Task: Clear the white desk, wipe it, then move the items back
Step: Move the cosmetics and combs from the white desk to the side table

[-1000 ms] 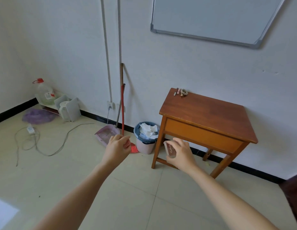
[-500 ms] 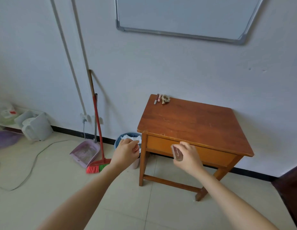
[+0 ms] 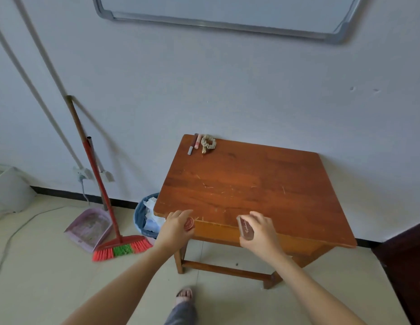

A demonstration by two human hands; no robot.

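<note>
Lower left: a lilac plastic dustpan lies flat, a red-bristled broom leans on the wall, and a blue bin holds crumpled paper. The left grip curls round a small round reddish thing (kind unclear) at the scratched wooden table's front edge. Slim pens and a ruffled scrunchie lie at its far-left corner. The right grip pinches a flat, rounded case.

Round reddish thing, perhaps a lid, mostly hidden inside left hand.
</note>
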